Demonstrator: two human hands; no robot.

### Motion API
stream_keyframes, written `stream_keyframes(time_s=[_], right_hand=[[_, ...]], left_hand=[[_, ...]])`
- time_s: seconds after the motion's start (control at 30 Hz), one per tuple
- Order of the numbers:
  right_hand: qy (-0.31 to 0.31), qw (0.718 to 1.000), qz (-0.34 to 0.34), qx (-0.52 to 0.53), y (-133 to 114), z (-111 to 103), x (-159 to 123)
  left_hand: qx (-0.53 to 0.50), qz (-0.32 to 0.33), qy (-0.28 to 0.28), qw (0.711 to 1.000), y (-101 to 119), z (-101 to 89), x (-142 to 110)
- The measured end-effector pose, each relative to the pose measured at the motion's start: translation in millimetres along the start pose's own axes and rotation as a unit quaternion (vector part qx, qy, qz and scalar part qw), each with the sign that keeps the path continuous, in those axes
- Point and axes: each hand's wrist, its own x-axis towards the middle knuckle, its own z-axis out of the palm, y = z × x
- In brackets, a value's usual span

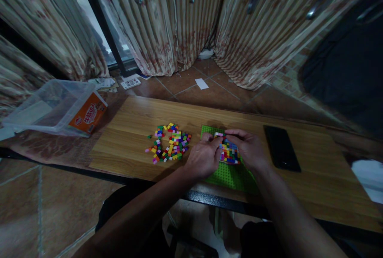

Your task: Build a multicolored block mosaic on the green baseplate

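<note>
A block of small multicoloured toy bricks [229, 154] sits on a green studded baseplate [230, 179]. My left hand [205, 157] is closed at the block's left side, its thumb and fingertips on the bricks near the far edge. From the right, my right hand [251, 148] reaches in with bent fingers and pinches at the same far edge. A pale pink and white brick [219, 134] shows between the two hands. My fingers partly cover the block, so the exact brick under each fingertip is hidden.
Loose coloured bricks [176, 144] lie in a heap left of the baseplate. A black phone [281, 148] rests to the right on the wooden table [119, 142]. A clear plastic bin [56, 106] with an orange package [88, 113] stands at the left. Curtains [167, 22] hang behind.
</note>
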Motion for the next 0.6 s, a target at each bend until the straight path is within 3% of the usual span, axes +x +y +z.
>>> stream_keyframes(time_s=[0.6], right_hand=[[0.01, 1.0, 0.004, 0.023, -1.1, 3.0, -1.6]], left_hand=[[-0.087, 0.023, 0.034, 0.995, -8.1, 1.3, 4.1]])
